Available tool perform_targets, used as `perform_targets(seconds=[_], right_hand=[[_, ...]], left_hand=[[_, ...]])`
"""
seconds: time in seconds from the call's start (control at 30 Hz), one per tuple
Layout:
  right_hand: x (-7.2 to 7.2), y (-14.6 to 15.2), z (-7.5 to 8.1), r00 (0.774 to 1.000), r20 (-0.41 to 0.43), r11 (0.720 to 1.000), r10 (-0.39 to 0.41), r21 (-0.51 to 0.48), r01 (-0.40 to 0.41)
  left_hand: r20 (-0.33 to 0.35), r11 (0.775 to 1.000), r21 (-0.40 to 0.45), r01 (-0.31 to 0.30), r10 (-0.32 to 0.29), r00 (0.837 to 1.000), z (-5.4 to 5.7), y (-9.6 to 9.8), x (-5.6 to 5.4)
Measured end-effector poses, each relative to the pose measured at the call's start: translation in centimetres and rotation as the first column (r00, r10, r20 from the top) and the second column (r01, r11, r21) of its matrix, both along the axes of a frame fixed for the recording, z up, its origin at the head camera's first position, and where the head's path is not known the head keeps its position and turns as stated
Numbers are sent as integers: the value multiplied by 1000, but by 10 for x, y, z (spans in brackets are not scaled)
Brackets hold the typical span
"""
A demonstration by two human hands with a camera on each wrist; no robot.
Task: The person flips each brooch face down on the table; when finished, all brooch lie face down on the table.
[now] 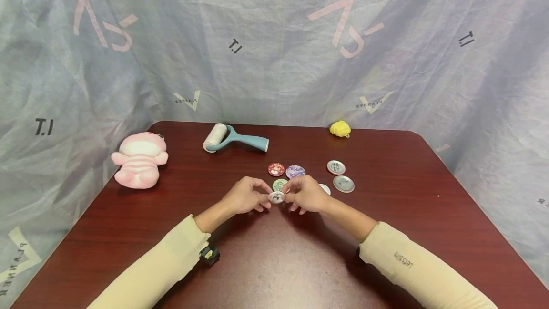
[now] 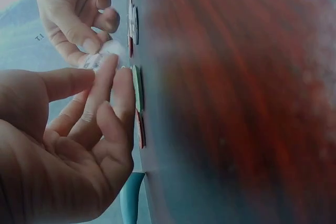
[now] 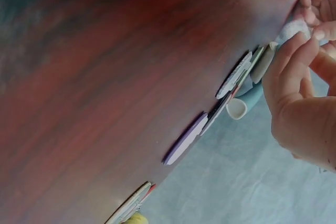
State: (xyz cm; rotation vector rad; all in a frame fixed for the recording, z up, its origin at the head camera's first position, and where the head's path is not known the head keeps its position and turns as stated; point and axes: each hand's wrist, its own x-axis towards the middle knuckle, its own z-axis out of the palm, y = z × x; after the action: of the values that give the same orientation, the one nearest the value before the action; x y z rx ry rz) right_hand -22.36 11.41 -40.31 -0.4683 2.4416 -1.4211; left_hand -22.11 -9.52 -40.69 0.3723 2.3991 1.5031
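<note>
A small white button badge [image 1: 276,197] with a dark drawing is held between both hands above the table. My left hand [image 1: 248,196] pinches its left edge with thumb and fingertips. From the other side my right hand [image 1: 308,194] pinches the right edge. Just behind it lies a green badge [image 1: 279,185], partly covered by the fingers. Farther back are a red badge [image 1: 276,169] and a purple badge [image 1: 295,171]. Beside the right hand a white badge [image 1: 325,189] is partly hidden. In the left wrist view, the left hand [image 2: 79,124] shows its other fingers loosely bent.
Two badges with silvery faces, one farther back [image 1: 336,167] and one nearer [image 1: 344,184], lie to the right. A lint roller [image 1: 240,138] and a yellow scrunched ball [image 1: 340,128] are at the back of the table [image 1: 274,261]. A pink plush toy [image 1: 140,160] lies at left.
</note>
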Motion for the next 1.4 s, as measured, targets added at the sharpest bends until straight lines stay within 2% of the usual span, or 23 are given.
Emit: perform_targets(seconds=[0.3, 0.6, 0.83, 1.23, 1.4], right_hand=[[0, 1, 0, 1000, 11, 1000, 19, 19, -19], [-1, 2, -1, 1000, -4, 1000, -7, 26, 7], [1, -1, 2, 999, 18, 998, -34, 53, 33], [0, -8, -1, 1000, -8, 999, -19, 37, 19], [0, -8, -2, 999, 17, 999, -41, 31, 41]], left_hand=[[11, 999, 32, 10, -11, 1000, -2, 0, -2], [54, 1000, 12, 14, -14, 998, -1, -1, -1], [54, 1000, -3, 4, -4, 999, -1, 0, -2], [61, 998, -57, -32, 35, 998, 0, 2, -1], [57, 998, -60, -31, 34, 998, 0, 3, -1]])
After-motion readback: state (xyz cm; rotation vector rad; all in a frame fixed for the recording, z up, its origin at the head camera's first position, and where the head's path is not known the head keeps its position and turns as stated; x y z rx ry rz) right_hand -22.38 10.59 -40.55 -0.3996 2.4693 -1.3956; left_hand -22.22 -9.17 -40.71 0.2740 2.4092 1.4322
